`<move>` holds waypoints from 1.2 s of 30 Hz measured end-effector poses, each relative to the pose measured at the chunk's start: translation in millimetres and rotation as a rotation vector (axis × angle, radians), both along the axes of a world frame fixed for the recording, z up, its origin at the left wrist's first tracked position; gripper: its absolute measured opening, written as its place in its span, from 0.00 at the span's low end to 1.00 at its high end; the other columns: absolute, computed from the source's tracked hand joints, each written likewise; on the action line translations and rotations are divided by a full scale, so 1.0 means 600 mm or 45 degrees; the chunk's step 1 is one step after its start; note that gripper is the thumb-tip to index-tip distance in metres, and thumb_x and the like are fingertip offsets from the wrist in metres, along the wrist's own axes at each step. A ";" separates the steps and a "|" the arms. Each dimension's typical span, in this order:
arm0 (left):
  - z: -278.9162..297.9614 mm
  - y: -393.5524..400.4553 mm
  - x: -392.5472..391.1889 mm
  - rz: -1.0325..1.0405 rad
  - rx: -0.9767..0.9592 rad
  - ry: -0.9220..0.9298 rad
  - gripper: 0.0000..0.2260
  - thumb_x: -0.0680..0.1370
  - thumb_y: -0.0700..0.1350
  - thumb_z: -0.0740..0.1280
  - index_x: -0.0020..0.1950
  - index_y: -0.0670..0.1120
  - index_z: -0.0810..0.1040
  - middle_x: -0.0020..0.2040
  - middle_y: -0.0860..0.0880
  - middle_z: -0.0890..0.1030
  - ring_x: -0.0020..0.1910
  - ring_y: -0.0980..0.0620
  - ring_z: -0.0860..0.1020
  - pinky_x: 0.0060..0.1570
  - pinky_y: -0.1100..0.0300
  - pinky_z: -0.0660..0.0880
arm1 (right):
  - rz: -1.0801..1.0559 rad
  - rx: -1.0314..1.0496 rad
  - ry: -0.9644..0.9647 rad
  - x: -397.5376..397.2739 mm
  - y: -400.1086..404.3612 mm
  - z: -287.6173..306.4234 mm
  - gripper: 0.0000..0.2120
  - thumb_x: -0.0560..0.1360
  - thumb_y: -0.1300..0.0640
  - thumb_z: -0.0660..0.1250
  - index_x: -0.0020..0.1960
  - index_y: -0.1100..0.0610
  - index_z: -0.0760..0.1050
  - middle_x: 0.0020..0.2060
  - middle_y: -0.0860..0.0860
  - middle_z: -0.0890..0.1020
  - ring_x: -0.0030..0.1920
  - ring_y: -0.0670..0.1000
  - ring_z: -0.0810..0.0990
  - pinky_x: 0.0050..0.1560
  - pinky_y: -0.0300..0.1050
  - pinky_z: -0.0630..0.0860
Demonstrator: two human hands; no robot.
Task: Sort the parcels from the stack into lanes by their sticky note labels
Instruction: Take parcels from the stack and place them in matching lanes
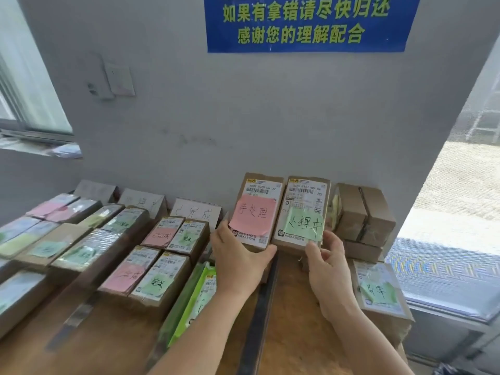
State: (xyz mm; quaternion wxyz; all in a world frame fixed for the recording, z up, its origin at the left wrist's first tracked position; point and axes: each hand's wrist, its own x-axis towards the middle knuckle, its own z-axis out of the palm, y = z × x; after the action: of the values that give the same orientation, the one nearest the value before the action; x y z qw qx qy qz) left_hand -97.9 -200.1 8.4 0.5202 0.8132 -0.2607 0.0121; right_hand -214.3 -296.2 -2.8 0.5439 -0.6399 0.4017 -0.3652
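Observation:
My left hand (238,259) grips the bottom of a brown parcel with a pink sticky note (257,209), held up and tilted toward me. Right beside it my right hand (328,269) pinches the lower edge of a second parcel with a green sticky note (304,212). Both parcels are raised above the table (295,315) near the wall. Behind and to the right stands the remaining stack of plain brown parcels (364,215). Sorted parcels with pink and green notes (151,266) lie in rows to the left.
Folded white lane cards (196,212) with handwriting stand at the back of the rows. A green bagged parcel (194,296) lies between the rows and my left arm. Another parcel with a green note (378,290) sits at the right edge. Windows flank both sides.

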 end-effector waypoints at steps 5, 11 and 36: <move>-0.006 0.051 0.008 0.025 0.055 0.092 0.50 0.63 0.58 0.78 0.75 0.46 0.54 0.73 0.45 0.61 0.72 0.46 0.61 0.68 0.46 0.65 | 0.124 -0.028 0.009 0.012 0.030 0.001 0.18 0.79 0.51 0.61 0.68 0.44 0.63 0.46 0.40 0.79 0.41 0.31 0.77 0.28 0.26 0.70; -0.006 0.125 0.036 0.029 0.009 0.105 0.50 0.64 0.59 0.77 0.76 0.49 0.50 0.74 0.47 0.59 0.73 0.47 0.59 0.70 0.47 0.64 | 0.189 -0.051 0.043 0.044 0.090 0.007 0.18 0.78 0.50 0.61 0.67 0.43 0.65 0.46 0.38 0.79 0.45 0.40 0.80 0.35 0.36 0.73; -0.004 0.704 0.268 0.406 0.017 0.046 0.45 0.62 0.61 0.74 0.72 0.47 0.58 0.60 0.54 0.65 0.63 0.50 0.65 0.61 0.53 0.70 | 0.511 -0.187 0.138 0.313 0.612 0.005 0.19 0.77 0.47 0.64 0.67 0.46 0.67 0.54 0.44 0.76 0.51 0.44 0.74 0.45 0.42 0.69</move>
State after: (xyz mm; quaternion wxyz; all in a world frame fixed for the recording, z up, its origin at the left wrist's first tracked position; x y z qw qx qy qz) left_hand 63.1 222.2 5.8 0.5109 0.8478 -0.1188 0.0781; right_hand -26.3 70.9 0.1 0.5353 -0.7637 0.2671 -0.2429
